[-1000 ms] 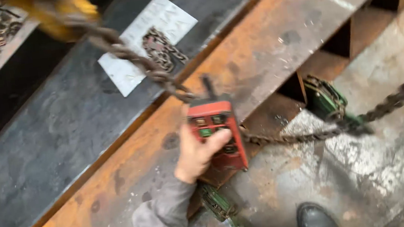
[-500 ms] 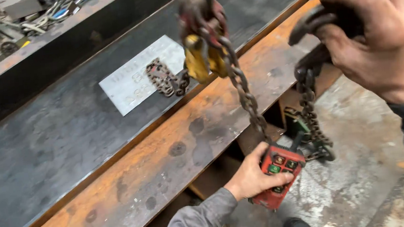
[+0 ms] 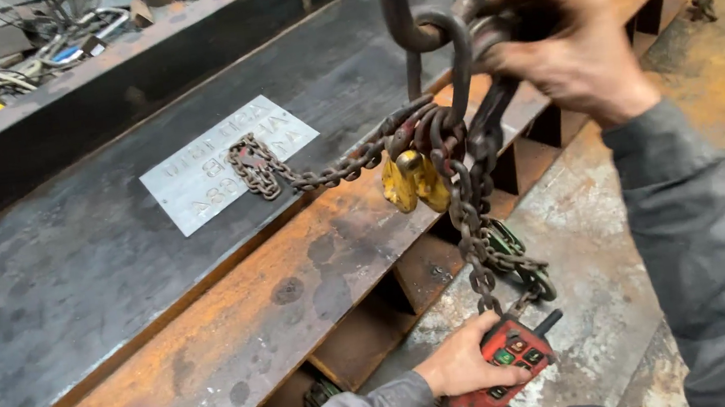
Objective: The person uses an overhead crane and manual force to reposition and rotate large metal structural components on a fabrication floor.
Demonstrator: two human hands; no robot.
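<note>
Up top, right hand point(image 3: 575, 51) has climbed since half a sec ago and is now closed on the dark hook point(image 3: 434, 30) w/ the chain's ring, so the chain point(image 3: 473, 228) hangs nearer the camera, yellow tag point(image 3: 412, 180) dangling. Left hand point(image 3: 462, 365) stays wrapped round the red remote point(image 3: 507, 368), low by the floor. Chain's other end lies on the grey plate point(image 3: 228, 162) atop the rusty beam point(image 3: 241, 333). Looks like rigging is underway.

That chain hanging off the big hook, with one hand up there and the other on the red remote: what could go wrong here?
The right hand grips the links beside the hook; if the hoist moved, fingers could get pinched. The left hand holds the red remote, so a stray press seems possible. The chain could swing or snag on the rusty steel beam.
</note>
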